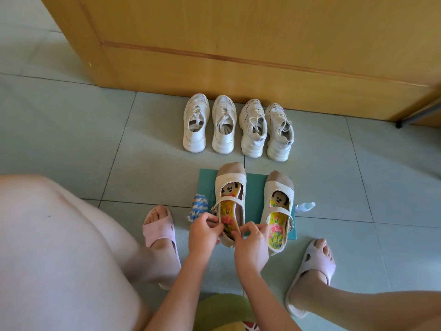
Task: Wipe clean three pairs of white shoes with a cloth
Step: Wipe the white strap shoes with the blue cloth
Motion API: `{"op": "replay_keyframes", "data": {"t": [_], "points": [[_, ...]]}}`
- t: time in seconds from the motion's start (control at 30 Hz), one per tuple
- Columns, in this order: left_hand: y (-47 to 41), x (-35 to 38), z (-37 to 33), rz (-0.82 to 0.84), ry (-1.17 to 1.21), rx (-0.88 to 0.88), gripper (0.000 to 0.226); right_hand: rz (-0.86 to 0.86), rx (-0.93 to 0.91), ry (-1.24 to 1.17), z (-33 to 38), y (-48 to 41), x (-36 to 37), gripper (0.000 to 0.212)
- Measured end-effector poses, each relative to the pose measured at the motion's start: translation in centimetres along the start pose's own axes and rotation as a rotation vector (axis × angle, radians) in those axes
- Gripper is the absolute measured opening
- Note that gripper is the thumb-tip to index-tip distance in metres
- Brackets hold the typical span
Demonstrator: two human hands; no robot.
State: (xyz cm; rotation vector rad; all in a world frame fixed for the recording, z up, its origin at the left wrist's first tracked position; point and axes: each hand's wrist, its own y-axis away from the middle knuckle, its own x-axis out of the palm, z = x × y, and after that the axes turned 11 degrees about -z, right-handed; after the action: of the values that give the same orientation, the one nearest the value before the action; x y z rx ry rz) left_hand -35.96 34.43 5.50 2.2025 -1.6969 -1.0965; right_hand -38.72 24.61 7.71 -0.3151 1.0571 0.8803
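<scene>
Three pairs of pale shoes sit on the grey tile floor (pixel 71 130) before a wooden door (pixel 238 44). Farthest away, close to the door, stand two plain white sneakers (pixel 194 123) and, just right of them, two chunky-soled white sneakers (pixel 253 127), all laced, toes toward the door. Nearer, on a teal mat (pixel 206 181), is a cream strap shoe (pixel 230 185) with a tan toe cap, a scalloped rim and a yellow insole stitched with pink flowers and a cartoon face. A matching second strap shoe (pixel 279 192) stands just beside it on the right. The left hand (pixel 202 232) pinches the rim and insole edge at the strap shoe's heel end; the right hand (pixel 251 243) grips the heel rim with curled fingers. A blue-and-white cloth (pixel 199 207) lies bunched just left of that shoe, and a small spray bottle (pixel 306 206) lies at the mat's right edge. Pink slippers (pixel 159 229) cover both feet
</scene>
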Motion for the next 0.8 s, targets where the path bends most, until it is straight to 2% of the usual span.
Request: {"op": "replay_keyframes", "data": {"t": [0.13, 0.3, 0.57, 0.7, 0.8], "points": [[0.1, -0.1, 0.0, -0.019, 0.008, 0.004, 0.012, 0.085, -0.095, 0.122, 0.1, -1.3, 0.1, 0.014], [0.0, -0.2, -0.1, -0.021, 0.009, -0.009, 0.011, 0.126, -0.2, 0.192, 0.8, -2.5, 0.5, 0.03], [-0.1, -0.2, -0.2, -0.014, -0.01, -0.014, 0.01, 0.256, -0.102, 0.222, 1.2, -3.9, 1.2, 0.037], [-0.5, -0.3, 0.0, -0.033, -0.015, -0.003, 0.009, 0.394, -0.014, 0.221, 1.4, -4.9, 1.3, 0.029], [-0.5, -0.4, 0.1, -0.028, -0.039, 0.012, 0.008, 0.365, -0.07, 0.288, 1.2, -5.1, 1.0, 0.024]]}}
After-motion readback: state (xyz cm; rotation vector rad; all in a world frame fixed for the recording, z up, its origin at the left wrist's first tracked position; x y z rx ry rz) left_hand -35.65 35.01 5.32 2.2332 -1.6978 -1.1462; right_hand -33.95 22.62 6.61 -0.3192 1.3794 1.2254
